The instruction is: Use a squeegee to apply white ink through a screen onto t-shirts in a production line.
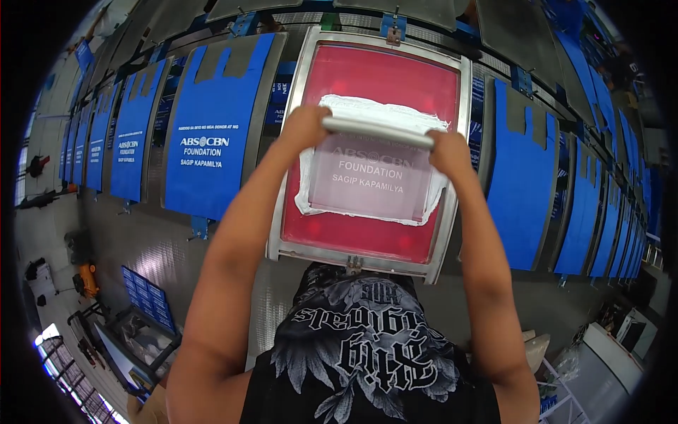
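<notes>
A screen-printing frame [462, 92] with a metal rim and red mesh [381, 67] lies in front of me over one of the boards. White ink [385, 109] rings a paler printing window [371, 180], where lettering shows through. Across the upper part of that window runs a long, pale squeegee [378, 133], tilted slightly down to the right. Its left end is in my left hand [305, 124], fingers closed round it. My right hand [450, 152] grips the other end in the same way. The squeegee's lower edge is hard to make out.
Blue printed cloth pieces, such as one at left [212, 127], lie on a row of boards. To the right, another blue piece [521, 177] shows no print. Metal clamps [394, 30] line the boards' far edge. A dark rack [148, 346] stands at lower left.
</notes>
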Available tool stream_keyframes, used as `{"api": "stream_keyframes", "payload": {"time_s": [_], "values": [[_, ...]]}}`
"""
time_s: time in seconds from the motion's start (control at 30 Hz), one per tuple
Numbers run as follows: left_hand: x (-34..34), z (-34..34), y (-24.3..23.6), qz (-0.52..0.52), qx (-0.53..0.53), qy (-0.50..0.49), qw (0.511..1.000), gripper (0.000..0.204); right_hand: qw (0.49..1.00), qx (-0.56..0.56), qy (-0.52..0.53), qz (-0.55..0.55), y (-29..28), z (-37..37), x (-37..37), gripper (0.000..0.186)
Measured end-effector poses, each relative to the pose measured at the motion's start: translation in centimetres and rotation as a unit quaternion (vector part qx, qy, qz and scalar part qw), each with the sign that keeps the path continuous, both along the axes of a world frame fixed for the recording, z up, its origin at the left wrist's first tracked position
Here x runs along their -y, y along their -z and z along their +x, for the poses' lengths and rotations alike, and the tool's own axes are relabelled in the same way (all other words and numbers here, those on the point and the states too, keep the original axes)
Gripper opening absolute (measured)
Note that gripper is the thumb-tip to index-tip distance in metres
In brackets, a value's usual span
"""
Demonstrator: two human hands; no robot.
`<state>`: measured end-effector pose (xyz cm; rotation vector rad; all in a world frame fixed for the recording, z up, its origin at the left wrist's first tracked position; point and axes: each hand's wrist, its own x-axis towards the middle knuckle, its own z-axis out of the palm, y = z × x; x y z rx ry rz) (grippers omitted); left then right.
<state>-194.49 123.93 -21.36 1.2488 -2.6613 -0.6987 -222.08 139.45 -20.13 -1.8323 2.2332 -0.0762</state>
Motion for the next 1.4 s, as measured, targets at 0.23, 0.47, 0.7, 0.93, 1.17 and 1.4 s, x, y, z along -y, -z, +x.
{"api": "stream_keyframes", "payload": {"time_s": [0.23, 0.47, 0.7, 0.93, 1.17, 1.4], "values": [[1.6, 0.3, -3.6, -0.123, -0.086, -0.033, 0.988, 0.051, 0.997, 0.066, -0.038, 0.029, -4.4, -3.5, 5.1, 0.042], [-18.2, 8.5, -1.5, 0.292, 0.0, -0.015, 0.956, 0.036, 0.996, 0.029, -0.054, 0.059, -2.6, -6.0, 7.5, 0.045], [-32.0, 10.2, 9.0, 0.625, -0.202, -0.131, 0.743, 0.042, 0.994, 0.034, -0.094, 0.053, -1.8, -2.1, 8.4, 0.05], [-30.9, 10.2, 5.8, 0.628, -0.209, -0.051, 0.748, 0.045, 0.996, 0.017, -0.086, 0.023, -4.3, 2.5, 6.3, 0.051], [-29.8, 9.7, 4.5, 0.633, -0.219, -0.059, 0.74, 0.044, 0.997, 0.04, -0.059, -0.024, -3.9, 12.7, -11.2, 0.036], [-30.2, 10.0, 8.9, 0.6, -0.139, -0.145, 0.774, 0.045, 0.995, 0.072, -0.064, -0.033, -2.9, 13.9, -13.6, 0.024]]}}
